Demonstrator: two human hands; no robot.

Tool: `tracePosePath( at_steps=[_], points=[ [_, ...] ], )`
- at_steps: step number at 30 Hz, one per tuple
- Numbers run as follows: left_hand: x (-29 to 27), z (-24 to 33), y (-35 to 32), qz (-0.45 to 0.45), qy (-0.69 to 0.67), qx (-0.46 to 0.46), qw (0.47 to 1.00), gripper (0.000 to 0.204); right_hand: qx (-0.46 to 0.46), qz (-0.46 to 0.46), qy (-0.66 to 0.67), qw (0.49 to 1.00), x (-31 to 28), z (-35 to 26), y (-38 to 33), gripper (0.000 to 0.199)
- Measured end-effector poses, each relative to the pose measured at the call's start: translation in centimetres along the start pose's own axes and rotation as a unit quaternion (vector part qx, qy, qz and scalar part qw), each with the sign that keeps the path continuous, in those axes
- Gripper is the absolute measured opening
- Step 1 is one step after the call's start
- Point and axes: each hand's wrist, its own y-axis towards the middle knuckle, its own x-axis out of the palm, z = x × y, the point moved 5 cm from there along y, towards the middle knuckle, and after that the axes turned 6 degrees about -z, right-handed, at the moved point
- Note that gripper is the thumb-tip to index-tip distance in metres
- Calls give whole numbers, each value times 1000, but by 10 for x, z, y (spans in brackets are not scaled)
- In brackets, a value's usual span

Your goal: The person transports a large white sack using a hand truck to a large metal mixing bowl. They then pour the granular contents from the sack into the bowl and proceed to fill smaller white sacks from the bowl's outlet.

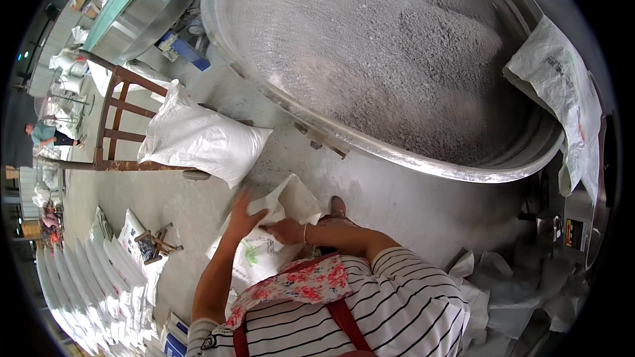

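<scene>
Item: empty white bag (278,221), centre-bottom of the frame, held in both our hands. Its long axis runs from lower left up to upper right, its top corner pointing toward the drum (397,152). Left hand (243,215) grips its left edge, fingers closed on the cloth; right hand (288,231) clutches its middle. Filled sack (198,139) lies on a wooden rack (116,125), left of centre. Bare concrete floor (383,192) stays open between bag and drum rim.
</scene>
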Motion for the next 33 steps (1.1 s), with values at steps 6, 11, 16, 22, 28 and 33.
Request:
tracePosePath(
  at_steps=[6,11,16,22,28,33],
  points=[
    [131,-85,19,-425,175,-113,881,63,-54,-5,-72,996,12,-2,-17,50],
    [129,-88,36,-359,227,-207,882,45,-64,61,-102,991,-12,12,-32,58],
    [99,-137,59,-93,-231,-511,823,44,122,122,57,983,-28,71,-51,55],
    [110,-155,119,6,-264,-519,813,47,249,52,61,965,-59,139,-83,42],
    [143,-183,188,-16,-275,-487,829,47,361,58,42,930,-93,164,-98,39],
    [134,-128,242,-5,-307,-429,850,43,313,163,-87,931,-117,161,-124,41]
  ],
)
